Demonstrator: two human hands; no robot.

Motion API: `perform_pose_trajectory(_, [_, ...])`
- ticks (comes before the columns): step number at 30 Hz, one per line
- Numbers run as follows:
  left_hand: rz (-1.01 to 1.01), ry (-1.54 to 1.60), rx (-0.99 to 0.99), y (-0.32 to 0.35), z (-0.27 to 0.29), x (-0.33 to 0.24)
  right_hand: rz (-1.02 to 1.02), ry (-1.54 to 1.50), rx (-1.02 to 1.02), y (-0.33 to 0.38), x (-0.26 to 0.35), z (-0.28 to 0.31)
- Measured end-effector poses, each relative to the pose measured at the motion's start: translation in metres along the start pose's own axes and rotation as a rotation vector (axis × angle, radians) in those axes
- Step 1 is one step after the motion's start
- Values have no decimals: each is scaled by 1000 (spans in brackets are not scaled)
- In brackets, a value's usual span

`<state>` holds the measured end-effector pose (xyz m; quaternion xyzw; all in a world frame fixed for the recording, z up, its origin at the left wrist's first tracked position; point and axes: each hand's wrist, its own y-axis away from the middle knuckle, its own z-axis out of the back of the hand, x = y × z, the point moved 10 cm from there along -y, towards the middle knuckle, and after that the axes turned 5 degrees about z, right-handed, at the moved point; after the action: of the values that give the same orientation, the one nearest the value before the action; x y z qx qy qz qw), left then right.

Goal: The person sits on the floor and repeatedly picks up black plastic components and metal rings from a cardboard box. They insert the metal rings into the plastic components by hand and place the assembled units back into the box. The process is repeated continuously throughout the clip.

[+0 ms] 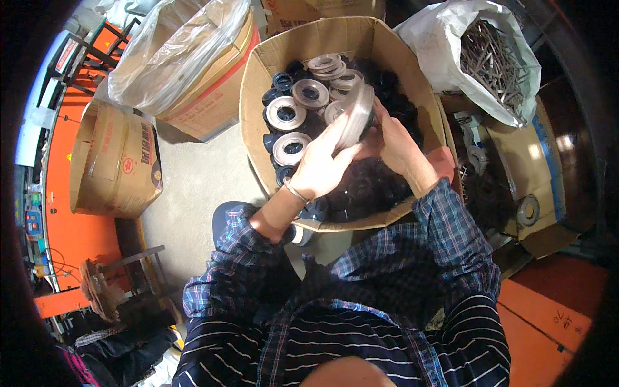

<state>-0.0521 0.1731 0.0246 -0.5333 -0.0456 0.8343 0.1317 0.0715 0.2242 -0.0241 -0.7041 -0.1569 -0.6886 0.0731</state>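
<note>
Over a large open carton [253, 119], my left hand [322, 164] is closed round the near edge of a pale grey stack of flanged rings [356, 116], tilted on edge and slightly blurred. My right hand [401, 143] presses against the right side of the same stack; its fingertips are partly hidden behind it. Below, more pale rings [285, 113] with dark centre holes lie on black round plastic parts [380, 193] that fill the carton. A short pile of such rings [325, 63] rests toward the far side.
A plastic-lined carton [213, 97] stands at the far left, with a smaller closed-sided carton [116, 158] nearer. A white sack [438, 39] of thin metal strips [493, 64] is at the far right. Opened cardboard [529, 168] with a loose ring [528, 210] lies right.
</note>
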Motion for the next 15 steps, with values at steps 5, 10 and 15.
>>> perform_pose_trajectory(5, [300, 653, -10, -3, 2, 30, 721, 767, -121, 19, 66, -1])
perform_pose_trajectory(10, [212, 38, 42, 3, -4, 20, 70, 8, -96, 2, -6, 3])
perform_pose_trajectory(15, [70, 110, 8, 3, -5, 9, -198, -221, 46, 3, -26, -8])
